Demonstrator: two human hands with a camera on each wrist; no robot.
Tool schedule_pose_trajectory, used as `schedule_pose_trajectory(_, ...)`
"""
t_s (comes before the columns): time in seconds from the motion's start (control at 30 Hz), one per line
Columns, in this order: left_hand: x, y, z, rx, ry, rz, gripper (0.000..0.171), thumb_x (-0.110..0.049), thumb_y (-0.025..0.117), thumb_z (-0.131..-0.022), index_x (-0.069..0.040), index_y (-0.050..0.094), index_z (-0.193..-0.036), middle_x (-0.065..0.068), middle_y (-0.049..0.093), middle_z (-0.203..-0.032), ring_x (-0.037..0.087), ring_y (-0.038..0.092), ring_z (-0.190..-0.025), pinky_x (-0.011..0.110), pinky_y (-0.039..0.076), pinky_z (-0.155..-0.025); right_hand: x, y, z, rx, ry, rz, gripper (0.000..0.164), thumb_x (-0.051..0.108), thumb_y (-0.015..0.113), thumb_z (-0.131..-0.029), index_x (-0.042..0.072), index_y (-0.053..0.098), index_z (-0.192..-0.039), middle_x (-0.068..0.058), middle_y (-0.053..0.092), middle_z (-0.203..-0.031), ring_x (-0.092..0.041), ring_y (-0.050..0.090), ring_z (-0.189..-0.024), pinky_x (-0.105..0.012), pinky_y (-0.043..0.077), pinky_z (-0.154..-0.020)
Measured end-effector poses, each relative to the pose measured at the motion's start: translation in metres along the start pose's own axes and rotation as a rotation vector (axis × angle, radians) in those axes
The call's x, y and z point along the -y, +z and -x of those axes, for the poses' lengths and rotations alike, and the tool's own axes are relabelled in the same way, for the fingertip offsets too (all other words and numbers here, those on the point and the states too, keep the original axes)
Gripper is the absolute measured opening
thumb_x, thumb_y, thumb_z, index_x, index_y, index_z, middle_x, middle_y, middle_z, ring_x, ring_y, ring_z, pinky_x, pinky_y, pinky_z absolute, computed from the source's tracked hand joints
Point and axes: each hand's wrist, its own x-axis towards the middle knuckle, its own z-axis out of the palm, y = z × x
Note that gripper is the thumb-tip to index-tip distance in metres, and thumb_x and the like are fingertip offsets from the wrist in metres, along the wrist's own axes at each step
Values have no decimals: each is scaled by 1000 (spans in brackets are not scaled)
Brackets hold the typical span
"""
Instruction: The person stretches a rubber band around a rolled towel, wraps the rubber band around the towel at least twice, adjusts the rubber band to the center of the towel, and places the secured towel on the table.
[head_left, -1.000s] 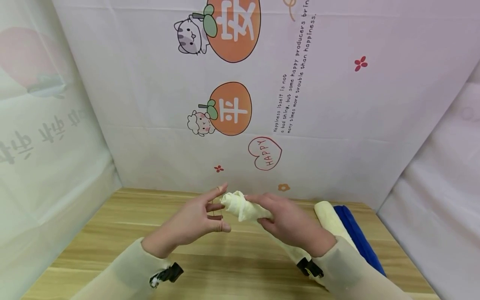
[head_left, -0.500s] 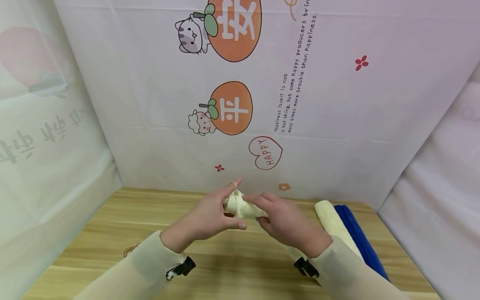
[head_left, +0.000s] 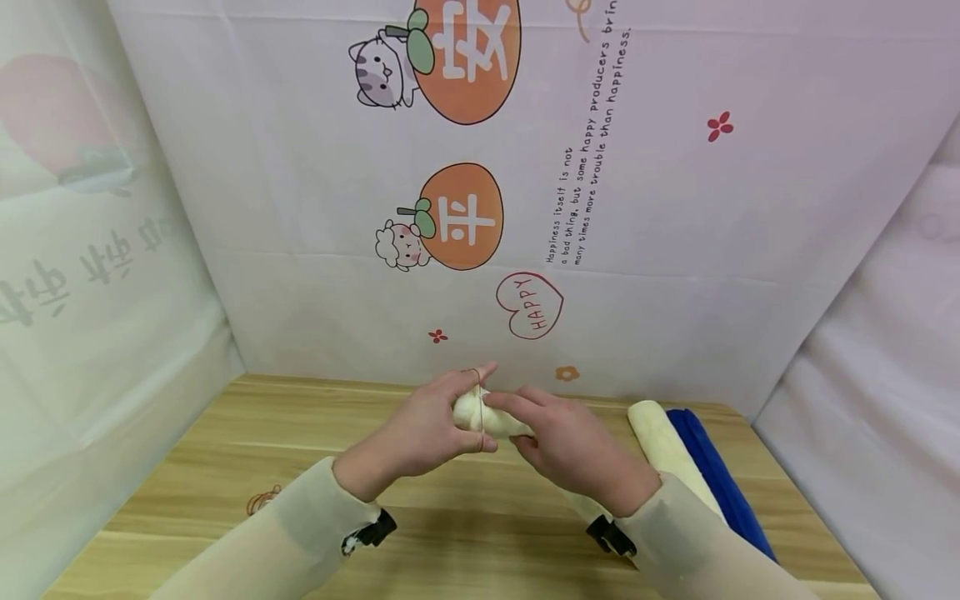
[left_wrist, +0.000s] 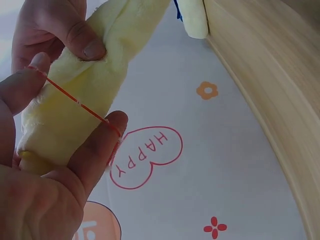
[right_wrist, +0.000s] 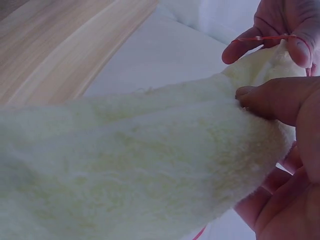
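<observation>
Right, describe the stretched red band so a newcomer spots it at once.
Above the wooden table, the right hand grips a pale-yellow cloth near its end. There, spread fingers of the left hand hold the red band across the cloth. Unlike the loose reddish bands lying on the table, it is pulled taut.

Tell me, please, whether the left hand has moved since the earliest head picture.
Yes, to the right: in the head view, the left hand has come nearer the printed red heart on the wall.
</observation>
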Motion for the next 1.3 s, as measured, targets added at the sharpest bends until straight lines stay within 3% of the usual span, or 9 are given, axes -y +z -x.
schedule_pose_trajectory(0.27, 1, 2, 0, 13, -16, 20, 75, -21, 84, -83, -24, 49, -149, 2, 55, -127, 15, 55, -80, 29, 52, -67, 2, 0, -3, -6, -11, -18, 61, -7, 75, -72, 16, 62, -127, 5, 61, -98, -6, 40, -54, -19, 40, -47)
schedule_pose_trajectory(0.53, 3, 2, 1, 10, -15, 48, 67, -18, 83, -82, -23, 57, -143, -2, 58, -117, 15, 56, -80, 29, 53, -67, 3, 2, -3, -11, 10, -36, 54, -5, 77, -75, 14, 62, -123, 4, 64, -100, -7, 45, -59, -19, 44, -51)
schedule_pose_trajectory(0.8, 7, 1, 2, -29, 11, 76, 37, -7, 77, -82, -18, 72, -117, -1, 59, -109, 16, 54, -74, 29, 49, -58, 5, 2, -3, 17, 65, -100, 53, 4, 79, -80, 14, 58, -127, 2, 63, -112, -8, 56, -69, -25, 53, -61)
schedule_pose_trajectory(1.07, 10, 2, 1, -40, 28, 73, 31, -7, 76, -80, -18, 74, -109, -2, 59, -103, 16, 53, -71, 28, 48, -56, 10, 2, -6, 41, 111, -130, 46, 6, 76, -83, 12, 57, -124, 1, 63, -114, -12, 61, -83, -32, 55, -71)
schedule_pose_trajectory(1.3, 12, 3, 1, -67, 9, 114, 42, -9, 78, -80, -18, 73, -122, -2, 63, -108, 16, 53, -74, 28, 48, -58, 11, 3, -7, 61, 162, -145, 38, 6, 75, -84, 10, 54, -115, 2, 60, -102, -9, 54, -73, -27, 50, -64)
